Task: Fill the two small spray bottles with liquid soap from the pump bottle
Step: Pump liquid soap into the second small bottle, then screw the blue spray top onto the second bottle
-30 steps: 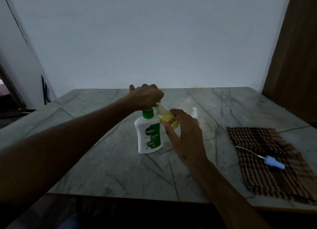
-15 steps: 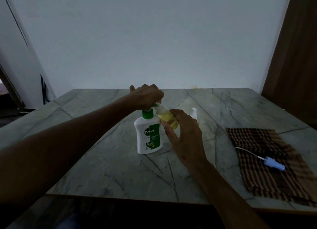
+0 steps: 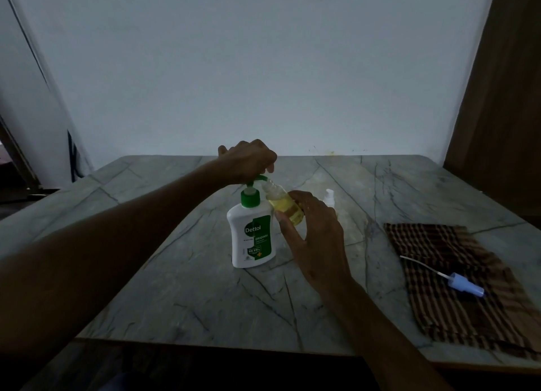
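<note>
**Spray bottle at the spout, nearly full**

Spray bottle [image 3: 285, 207] tilted, mouth up against the green spout of the pump bottle [image 3: 253, 235], which stands mid-table [image 3: 205, 297]. Yellow soap fills most of it; filling looks close to done. Second bottle [image 3: 330, 197], white-topped, stands just behind; its level hidden. A loose sprayer top [image 3: 465, 286] lies on the checked cloth [image 3: 439, 244], still to refit.

Right hand [image 3: 316, 232] grasps the spray bottle, fingers curled round. Left hand [image 3: 248, 162] clenched over the pump head.
</note>
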